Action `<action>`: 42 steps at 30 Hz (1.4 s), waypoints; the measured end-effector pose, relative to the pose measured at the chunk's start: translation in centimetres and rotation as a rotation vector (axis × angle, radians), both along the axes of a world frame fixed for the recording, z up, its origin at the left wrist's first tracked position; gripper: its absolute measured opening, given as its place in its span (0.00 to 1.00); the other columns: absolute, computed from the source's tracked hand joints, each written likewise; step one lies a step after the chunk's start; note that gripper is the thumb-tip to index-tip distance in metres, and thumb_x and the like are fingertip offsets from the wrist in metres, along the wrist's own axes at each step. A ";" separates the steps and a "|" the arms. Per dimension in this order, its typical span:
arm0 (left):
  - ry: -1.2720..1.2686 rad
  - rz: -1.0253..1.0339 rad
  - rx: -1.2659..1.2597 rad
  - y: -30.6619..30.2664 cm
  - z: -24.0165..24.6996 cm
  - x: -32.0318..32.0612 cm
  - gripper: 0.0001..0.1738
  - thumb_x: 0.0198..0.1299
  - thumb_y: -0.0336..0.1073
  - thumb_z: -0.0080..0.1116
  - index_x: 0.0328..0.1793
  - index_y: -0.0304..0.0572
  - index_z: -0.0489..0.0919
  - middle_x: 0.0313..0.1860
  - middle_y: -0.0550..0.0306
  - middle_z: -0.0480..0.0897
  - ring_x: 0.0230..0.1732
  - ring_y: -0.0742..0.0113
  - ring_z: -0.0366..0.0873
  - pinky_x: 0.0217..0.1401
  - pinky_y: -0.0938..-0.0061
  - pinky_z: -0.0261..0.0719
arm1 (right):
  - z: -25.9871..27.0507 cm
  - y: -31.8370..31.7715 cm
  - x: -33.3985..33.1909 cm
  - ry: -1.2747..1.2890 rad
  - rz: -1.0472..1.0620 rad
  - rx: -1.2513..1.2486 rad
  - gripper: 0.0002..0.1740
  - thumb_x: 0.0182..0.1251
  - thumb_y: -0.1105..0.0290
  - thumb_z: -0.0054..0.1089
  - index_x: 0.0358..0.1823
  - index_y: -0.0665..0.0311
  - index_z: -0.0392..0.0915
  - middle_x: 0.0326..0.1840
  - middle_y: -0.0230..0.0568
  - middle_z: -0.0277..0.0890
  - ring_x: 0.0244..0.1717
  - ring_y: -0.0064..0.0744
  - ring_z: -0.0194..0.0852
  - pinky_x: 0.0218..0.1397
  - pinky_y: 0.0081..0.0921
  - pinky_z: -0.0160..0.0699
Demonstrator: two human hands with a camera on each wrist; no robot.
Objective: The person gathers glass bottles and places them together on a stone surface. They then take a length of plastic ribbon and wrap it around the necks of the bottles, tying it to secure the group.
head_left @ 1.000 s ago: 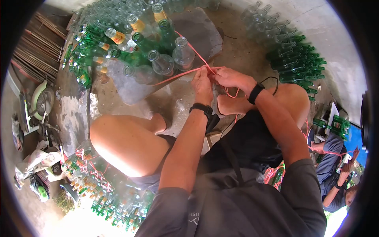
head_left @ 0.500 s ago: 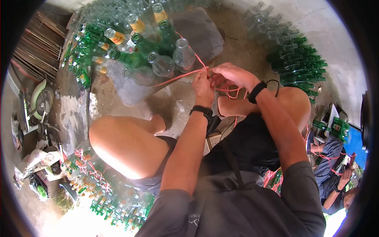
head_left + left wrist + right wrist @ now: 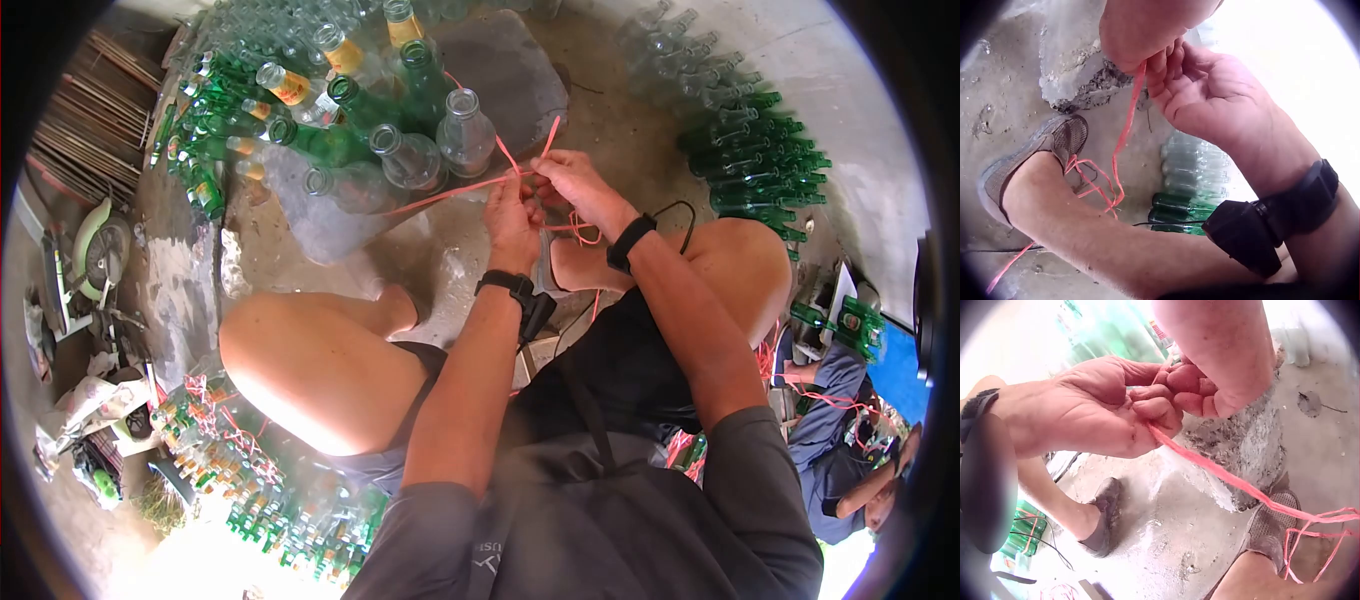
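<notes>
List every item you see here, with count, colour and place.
Clear glass bottles: three, colourless, slab's near edge
Green glass bottles: three, green, behind those
Labelled bottles: at least three, clear with orange-yellow labels, farther back
Slab: one, grey, under bottles
Plastic twine: several strands, pink, at both hands
Wall-side bottles: many, green and clear, upper right
Bundled bottles: many, mixed, lower left
Rods: many, brown, upper left
Wheel: one, dark, left
Other person: one, dark clothing, right edge
Shoes: two, grey-brown, floor
Wrist straps: two, black, wrists
Left hand, right hand: two, bare, centre
</notes>
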State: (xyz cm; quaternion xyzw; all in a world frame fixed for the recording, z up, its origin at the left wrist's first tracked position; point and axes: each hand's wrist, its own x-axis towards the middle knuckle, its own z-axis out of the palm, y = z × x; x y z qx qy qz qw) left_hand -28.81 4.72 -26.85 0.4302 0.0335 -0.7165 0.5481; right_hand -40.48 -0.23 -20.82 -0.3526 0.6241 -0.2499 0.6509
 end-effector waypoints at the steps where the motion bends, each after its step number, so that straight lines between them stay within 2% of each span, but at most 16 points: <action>1: 0.015 0.027 0.020 0.1 0.2 0.1 0.11 0.76 0.45 0.61 0.56 0.52 0.81 0.38 0.68 0.75 0.32 0.77 0.70 0.31 0.78 0.65 | -0.4 -0.1 -0.2 0.039 0.020 -0.041 0.13 0.76 0.63 0.60 0.43 0.66 0.84 0.37 0.37 0.85 0.36 0.28 0.84 0.39 0.29 0.83; 6: 0.071 0.083 0.008 0.3 0.7 1.2 0.12 0.74 0.46 0.63 0.57 0.54 0.79 0.36 0.70 0.72 0.30 0.77 0.67 0.30 0.76 0.65 | -1.9 -0.8 -1.0 0.120 0.035 -0.114 0.14 0.75 0.62 0.61 0.41 0.68 0.83 0.34 0.37 0.82 0.34 0.29 0.83 0.38 0.30 0.84; 8: 0.008 0.066 0.041 0.4 1.3 1.6 0.07 0.77 0.41 0.60 0.54 0.52 0.78 0.32 0.67 0.72 0.24 0.78 0.66 0.24 0.78 0.67 | -2.1 -1.1 -1.2 0.147 -0.001 -0.089 0.14 0.74 0.62 0.61 0.41 0.69 0.83 0.34 0.38 0.82 0.33 0.30 0.83 0.37 0.30 0.84; 12: -0.015 0.076 0.046 0.4 1.6 1.8 0.06 0.77 0.39 0.60 0.55 0.52 0.78 0.33 0.67 0.73 0.24 0.78 0.67 0.24 0.79 0.68 | -2.8 -1.7 -1.4 0.155 -0.016 -0.096 0.14 0.74 0.63 0.61 0.41 0.69 0.83 0.35 0.39 0.82 0.34 0.31 0.84 0.36 0.30 0.84; 20: -0.128 0.198 0.040 -0.3 0.7 0.2 0.06 0.73 0.35 0.64 0.53 0.51 0.79 0.32 0.65 0.76 0.17 0.79 0.63 0.17 0.79 0.59 | -2.7 -1.9 -1.5 0.198 -0.032 -0.098 0.15 0.74 0.61 0.60 0.42 0.69 0.82 0.36 0.40 0.82 0.35 0.31 0.85 0.37 0.31 0.83; 24: -0.151 0.205 0.061 -0.3 1.2 -0.2 0.06 0.73 0.34 0.63 0.53 0.51 0.79 0.33 0.66 0.76 0.18 0.80 0.63 0.17 0.79 0.58 | -2.1 -1.9 -1.5 0.159 -0.043 -0.072 0.16 0.74 0.60 0.60 0.42 0.68 0.82 0.37 0.39 0.81 0.35 0.31 0.85 0.39 0.32 0.83; 26: -0.168 0.216 0.063 -0.4 1.4 -0.2 0.06 0.73 0.33 0.62 0.53 0.53 0.79 0.33 0.67 0.76 0.18 0.81 0.62 0.17 0.79 0.57 | -1.2 -1.9 -1.3 0.113 -0.038 -0.066 0.14 0.77 0.60 0.59 0.37 0.62 0.78 0.32 0.31 0.75 0.33 0.27 0.81 0.36 0.26 0.81; 32: -0.164 0.236 0.094 -0.5 1.3 -0.1 0.07 0.74 0.32 0.61 0.54 0.54 0.79 0.36 0.65 0.78 0.18 0.81 0.61 0.16 0.80 0.55 | 0.6 -2.0 -0.9 -0.019 -0.014 -0.064 0.13 0.77 0.58 0.60 0.35 0.58 0.77 0.32 0.27 0.73 0.34 0.24 0.79 0.38 0.24 0.79; 35: -0.142 0.226 0.072 -0.4 1.1 0.1 0.08 0.74 0.31 0.61 0.55 0.54 0.79 0.39 0.63 0.80 0.18 0.81 0.61 0.16 0.80 0.55 | 0.9 -2.3 -0.6 -0.032 -0.002 -0.081 0.15 0.74 0.58 0.61 0.36 0.63 0.79 0.34 0.32 0.76 0.33 0.28 0.81 0.38 0.27 0.80; 39: -0.138 0.237 0.076 -0.3 1.0 0.3 0.08 0.74 0.31 0.61 0.55 0.53 0.79 0.42 0.62 0.82 0.18 0.81 0.61 0.16 0.80 0.55 | 0.9 -2.3 -0.4 -0.005 0.017 -0.069 0.15 0.74 0.58 0.61 0.34 0.61 0.78 0.32 0.30 0.76 0.33 0.27 0.80 0.37 0.26 0.79; 42: -0.127 0.234 0.079 0.0 1.0 0.5 0.11 0.74 0.30 0.60 0.60 0.52 0.79 0.42 0.62 0.82 0.19 0.81 0.62 0.17 0.80 0.56 | 0.9 -2.2 -0.2 -0.008 0.016 -0.075 0.15 0.74 0.58 0.62 0.31 0.60 0.79 0.30 0.29 0.75 0.32 0.26 0.79 0.37 0.26 0.79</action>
